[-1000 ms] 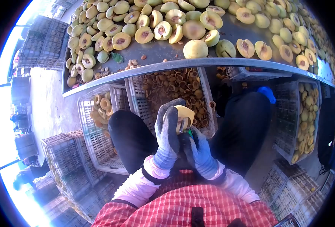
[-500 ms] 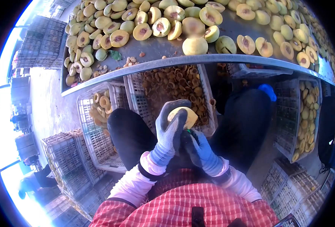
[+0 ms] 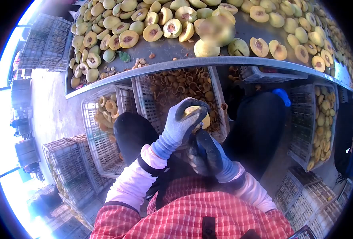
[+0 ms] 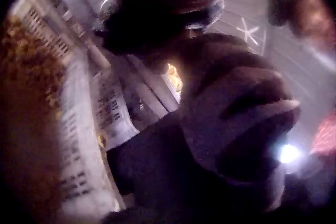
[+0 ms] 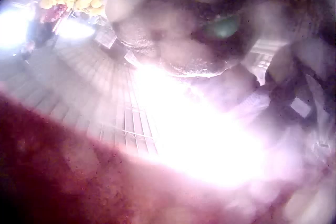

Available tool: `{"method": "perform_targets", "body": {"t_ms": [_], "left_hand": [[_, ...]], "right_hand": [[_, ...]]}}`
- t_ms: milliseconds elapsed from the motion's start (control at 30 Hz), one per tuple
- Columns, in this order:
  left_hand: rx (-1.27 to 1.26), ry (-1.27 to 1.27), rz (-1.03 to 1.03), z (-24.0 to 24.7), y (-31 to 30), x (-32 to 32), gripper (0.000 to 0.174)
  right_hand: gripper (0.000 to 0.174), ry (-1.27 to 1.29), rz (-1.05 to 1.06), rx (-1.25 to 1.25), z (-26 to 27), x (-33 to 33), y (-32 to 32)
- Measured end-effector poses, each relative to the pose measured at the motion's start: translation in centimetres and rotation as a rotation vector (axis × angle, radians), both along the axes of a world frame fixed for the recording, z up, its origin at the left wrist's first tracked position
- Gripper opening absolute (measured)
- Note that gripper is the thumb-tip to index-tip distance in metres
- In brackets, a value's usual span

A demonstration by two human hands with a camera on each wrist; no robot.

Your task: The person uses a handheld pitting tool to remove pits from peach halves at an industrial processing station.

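Observation:
In the head view my gloved left hand (image 3: pixel 180 123) grips a yellow peach half (image 3: pixel 192 110), fingers wrapped over its top and far side. Just below and to the right, my gloved right hand (image 3: pixel 209 155) has its fingers curled round a small pitting tool (image 3: pixel 201 125), whose metal end glints against the fruit. A green bit of the tool (image 5: pixel 226 26) shows in the right wrist view; most of its handle is hidden by the glove. Both hands are above a crate (image 3: pixel 222 115) of brown pit pieces between my knees. The left wrist view shows dark glove fingers (image 4: pixel 236 108).
A metal table (image 3: pixel 160 63) with a raised rim stands ahead, heaped with peach halves (image 3: pixel 152 32). On the left is a crate of scooped pieces (image 3: pixel 104 159), with stacked crates (image 3: pixel 70 175) behind it. Another crate (image 3: pixel 304 131) on the right holds peach halves.
My left hand has turned over the peach half, covering more of it. My right hand has rolled so its dark palm side shows, and the tool's green part no longer shows in the head view.

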State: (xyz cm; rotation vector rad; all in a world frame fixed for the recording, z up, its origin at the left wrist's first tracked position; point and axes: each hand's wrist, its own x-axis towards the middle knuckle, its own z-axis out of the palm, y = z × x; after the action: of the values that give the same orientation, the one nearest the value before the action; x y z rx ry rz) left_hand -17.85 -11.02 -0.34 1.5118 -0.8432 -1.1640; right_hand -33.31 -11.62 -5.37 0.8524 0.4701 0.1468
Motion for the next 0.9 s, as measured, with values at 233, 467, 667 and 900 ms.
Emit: {"method": "perform_targets", "body": {"t_ms": [233,467,667,900], "left_hand": [[-0.108,-0.024,0.058,-1.3,1.2,-0.6,0.027],[-0.346,-0.314,-0.227,-2.1,0.1,1.6,0.035],[-0.040,0.462,0.064,-2.6,1.3,-1.6,0.040],[-0.030,0.599,0.330,-1.5,2.8,-2.8,0.043]], "right_hand": [[0.050,-0.128,-0.034,-0.745,2.6,0.0,1.0],[0.049,-0.426,-0.217,-0.291,2.8,0.2,0.3],[0.049,-0.545,-0.282,-0.241,1.6,0.7,0.6],[0.051,-0.533,-0.155,-0.338,1.4,1.0,0.6]]}}
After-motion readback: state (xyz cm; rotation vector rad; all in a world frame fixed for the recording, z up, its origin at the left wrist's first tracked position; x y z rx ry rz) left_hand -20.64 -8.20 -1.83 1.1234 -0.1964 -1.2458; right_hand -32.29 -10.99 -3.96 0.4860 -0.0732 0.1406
